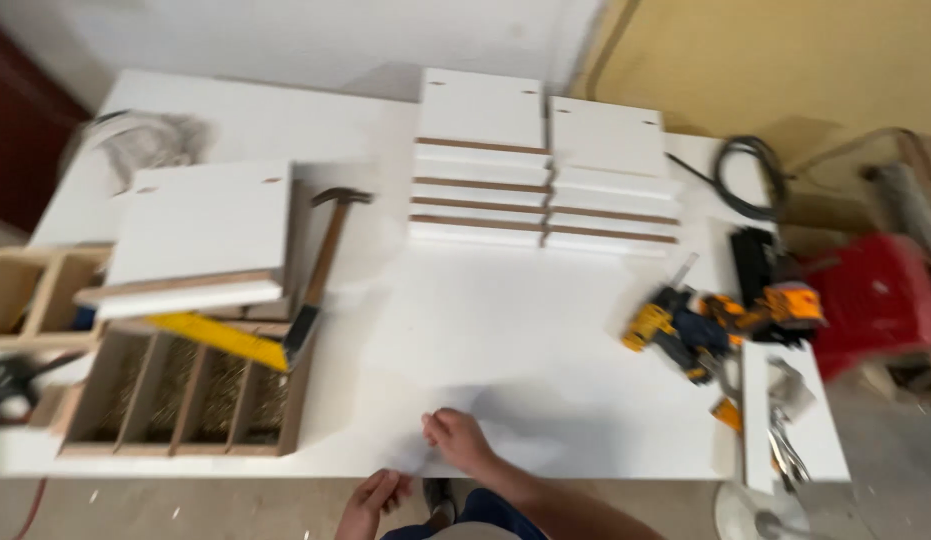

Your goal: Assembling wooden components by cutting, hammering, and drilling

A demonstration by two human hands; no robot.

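Resting on the white worktable (545,330), right hand (460,440) beside stacked white panels (540,180).

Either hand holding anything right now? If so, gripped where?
Cannot be told for sure. The right hand rests on the near edge of the large white tabletop; the left hand hangs below that edge, fingers curled. Motion blur hides any small item.

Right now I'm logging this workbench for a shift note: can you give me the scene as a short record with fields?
surface: white table
right hand: right hand resting on the table's near edge, holding nothing visible
left hand: left hand below the edge, curled; contents unclear
centre back: stacked white panels
left: hammer, wooden divided box, yellow level
right: yellow drills, black cable
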